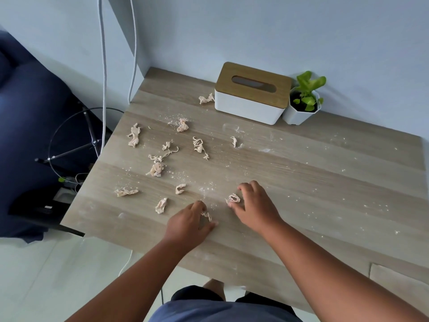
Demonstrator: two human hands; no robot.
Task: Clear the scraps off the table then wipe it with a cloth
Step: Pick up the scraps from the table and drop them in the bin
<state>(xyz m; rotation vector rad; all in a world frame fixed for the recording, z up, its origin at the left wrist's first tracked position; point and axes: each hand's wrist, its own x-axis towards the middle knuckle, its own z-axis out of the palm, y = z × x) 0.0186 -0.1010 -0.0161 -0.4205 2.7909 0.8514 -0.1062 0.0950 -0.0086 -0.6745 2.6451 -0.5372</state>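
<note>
At the far left we saw a dark blue sofa [30, 108] and two white cables [103, 66] hanging down the wall beside the counter [301, 182]. Crumpled pale scraps [134, 135] lay scattered over the left half of the wood-grain top, with white crumbs and dust around them. Near the front edge, our left hand [189, 225] rested on the counter, its grip narrow, fingers and thumb pinching a small scrap [207, 215]. Just to its right, our right hand [254, 205] curled over another scrap [233, 198], fingertips closing on it against the surface. At the back, against the wall, stood a white tissue box [250, 95] with a wooden lid, one scrap touching its left side, and a small potted plant [303, 101] just beside it on the right.
</note>
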